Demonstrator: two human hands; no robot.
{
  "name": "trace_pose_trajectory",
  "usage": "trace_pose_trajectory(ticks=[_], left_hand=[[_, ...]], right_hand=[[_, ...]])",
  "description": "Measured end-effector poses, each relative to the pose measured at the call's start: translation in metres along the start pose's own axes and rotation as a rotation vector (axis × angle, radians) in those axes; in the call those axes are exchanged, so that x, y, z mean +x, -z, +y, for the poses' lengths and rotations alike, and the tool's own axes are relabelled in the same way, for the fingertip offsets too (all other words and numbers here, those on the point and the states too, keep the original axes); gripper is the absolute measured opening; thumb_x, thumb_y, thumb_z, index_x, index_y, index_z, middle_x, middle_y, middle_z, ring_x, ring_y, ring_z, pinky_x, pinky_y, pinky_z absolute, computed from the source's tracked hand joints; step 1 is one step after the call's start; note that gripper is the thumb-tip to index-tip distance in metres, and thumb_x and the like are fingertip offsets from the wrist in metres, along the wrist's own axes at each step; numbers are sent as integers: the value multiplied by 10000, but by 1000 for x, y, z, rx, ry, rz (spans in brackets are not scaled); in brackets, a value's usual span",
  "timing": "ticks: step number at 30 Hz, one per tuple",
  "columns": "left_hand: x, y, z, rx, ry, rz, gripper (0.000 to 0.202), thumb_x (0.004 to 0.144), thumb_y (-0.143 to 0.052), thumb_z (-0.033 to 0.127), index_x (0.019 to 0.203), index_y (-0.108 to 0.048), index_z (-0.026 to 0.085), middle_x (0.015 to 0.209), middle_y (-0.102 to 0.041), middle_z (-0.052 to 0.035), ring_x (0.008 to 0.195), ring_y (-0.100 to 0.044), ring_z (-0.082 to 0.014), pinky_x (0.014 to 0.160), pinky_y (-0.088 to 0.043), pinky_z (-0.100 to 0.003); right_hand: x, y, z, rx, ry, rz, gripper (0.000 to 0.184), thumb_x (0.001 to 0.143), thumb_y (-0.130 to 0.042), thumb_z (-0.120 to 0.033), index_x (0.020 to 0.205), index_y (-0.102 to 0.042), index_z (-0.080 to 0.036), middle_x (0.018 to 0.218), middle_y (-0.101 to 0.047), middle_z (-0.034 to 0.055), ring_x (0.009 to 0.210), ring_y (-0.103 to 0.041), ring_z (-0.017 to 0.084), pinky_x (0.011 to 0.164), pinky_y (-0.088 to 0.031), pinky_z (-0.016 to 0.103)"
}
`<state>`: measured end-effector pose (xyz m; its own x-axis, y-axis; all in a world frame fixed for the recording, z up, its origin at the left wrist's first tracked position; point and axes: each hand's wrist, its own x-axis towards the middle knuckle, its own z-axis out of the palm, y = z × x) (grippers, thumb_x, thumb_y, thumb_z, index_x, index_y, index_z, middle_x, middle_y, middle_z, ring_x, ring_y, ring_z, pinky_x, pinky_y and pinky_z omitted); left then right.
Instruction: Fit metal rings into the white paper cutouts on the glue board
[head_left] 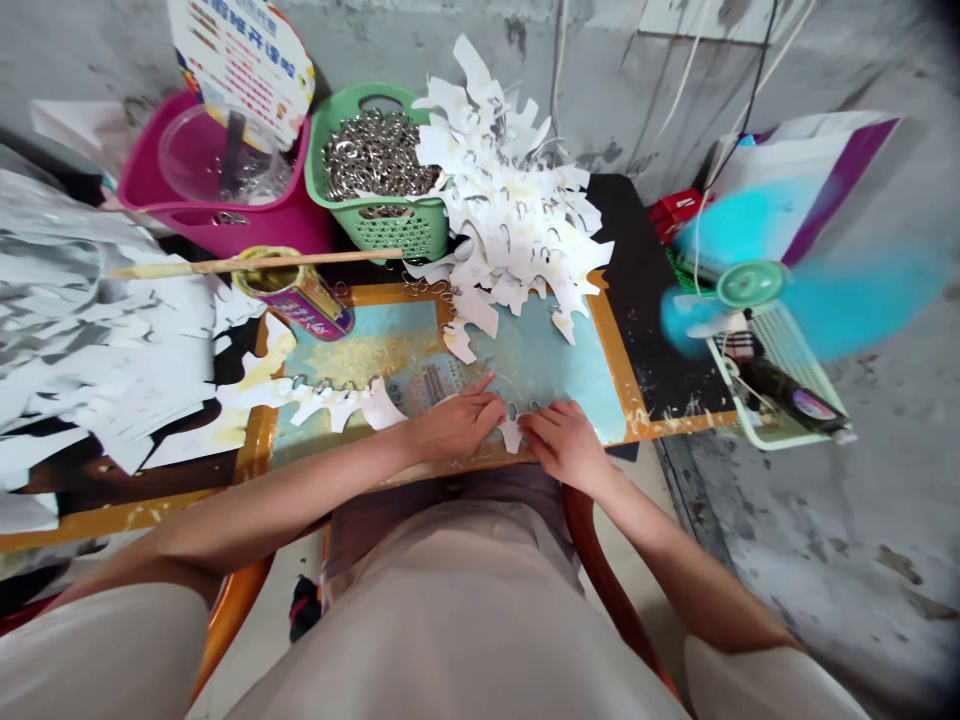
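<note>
A white cut paper piece [511, 436] with metal rings on its upper edge lies at the table's front edge, between my hands. My left hand [461, 422] presses on its left side, fingers closed and one fingertip stretched forward. From the right, my right hand [561, 442] pinches the piece beside a ring; the fingertips partly hide it. Left of my left hand, another white paper cutout [337, 405] carries several metal rings, and my forearm covers part of it. Whether the two papers join is hidden. Beneath them is a blue, glue-smeared work sheet [555, 370] edged with brown tape.
A glue-coated can [319, 305] with a long brush [315, 260] across it stands at left. Behind are a magenta basket [225, 225], a green basket of metal rings [379, 220] and piled ringed paper [517, 210]. Loose paper [97, 350] lies left; a spinning blue fan [754, 283] is right.
</note>
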<state>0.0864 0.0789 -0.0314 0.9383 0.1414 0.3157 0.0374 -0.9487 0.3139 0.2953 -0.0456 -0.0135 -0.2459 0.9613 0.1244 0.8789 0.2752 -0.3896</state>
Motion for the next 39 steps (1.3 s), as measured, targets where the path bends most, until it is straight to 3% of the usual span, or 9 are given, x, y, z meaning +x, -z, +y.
trace_pose_trajectory(ticks=[5, 9, 13, 18, 24, 28, 31, 34, 39], left_hand=[[-7, 5, 17, 69, 14, -71, 375, 834, -521, 156, 1207, -519, 117, 1070, -669, -148, 1164, -589, -290, 1200, -188, -596], [-15, 0, 31, 127, 77, -98, 368, 875, -502, 167, 1240, -545, 145, 1202, -651, -135, 1251, -533, -288, 1222, -109, -590], [-17, -2, 41, 145, 161, -58, 333, 910, -488, 168, 1232, -576, 160, 1258, -633, -129, 1296, -494, -284, 1216, -21, -624], [-14, -2, 55, 192, 276, 3, 323, 891, -528, 196, 1197, -622, 148, 1279, -597, -169, 1355, -426, -338, 1165, 42, -709], [-21, 0, 56, -25, 366, 194, 321, 825, -537, 140, 1101, -680, 216, 1287, -576, -132, 1328, -457, -327, 1174, -119, -688], [-19, 19, 47, -218, 432, 344, 425, 899, -536, 216, 1324, -536, 213, 1176, -637, -105, 1132, -596, -227, 1169, -300, -547], [-4, 40, 32, -146, 459, 210, 564, 875, -639, 434, 1374, -520, 200, 1437, -447, -196, 1329, -428, -357, 1123, -316, -608], [14, 61, 14, -162, 288, -21, 273, 901, -615, 437, 1057, -723, 240, 1517, -360, -147, 1436, -258, -412, 1139, -147, -703], [31, 89, 1, -442, 136, -227, 244, 881, -653, 441, 831, -755, 225, 1456, -433, -95, 1437, -270, -360, 1173, -234, -584]], right_hand=[[-3, 1, -9, -125, 61, 11, 214, 998, -468, -306, 1021, -659, -211, 1027, -701, 63, 932, -545, 227, 827, -307, 396], [1, -5, -19, -196, 7, -4, 249, 997, -456, -306, 869, -629, -182, 857, -662, 68, 885, -540, 232, 859, -314, 420], [7, 5, -3, 31, -27, -20, 231, 982, -479, -316, 855, -633, -199, 818, -640, 42, 829, -561, 199, 814, -386, 360], [17, 22, 17, 171, -263, 263, 227, 937, -551, -360, 1074, -623, -193, 1046, -608, 92, 855, -564, 202, 754, -460, 323], [32, 9, 6, 156, -147, -110, 162, 818, -689, -249, 905, -567, -185, 872, -585, 55, 873, -508, 230, 739, -399, 314], [35, 13, -1, 345, -170, -217, 118, 851, -614, -207, 824, -499, -208, 721, -502, -29, 696, -472, 151, 626, -318, 250], [35, 32, -10, 459, -107, -211, 136, 882, -586, -232, 815, -469, -212, 757, -504, -33, 697, -466, 132, 644, -332, 241], [34, 57, -20, 499, -37, -189, 109, 899, -571, -249, 848, -482, -213, 824, -534, -14, 761, -492, 139, 700, -373, 248], [32, 88, -26, 657, -102, -212, 373, 871, -643, -277, 1182, -440, -254, 890, -622, -7, 790, -566, 141, 657, -408, 233]])
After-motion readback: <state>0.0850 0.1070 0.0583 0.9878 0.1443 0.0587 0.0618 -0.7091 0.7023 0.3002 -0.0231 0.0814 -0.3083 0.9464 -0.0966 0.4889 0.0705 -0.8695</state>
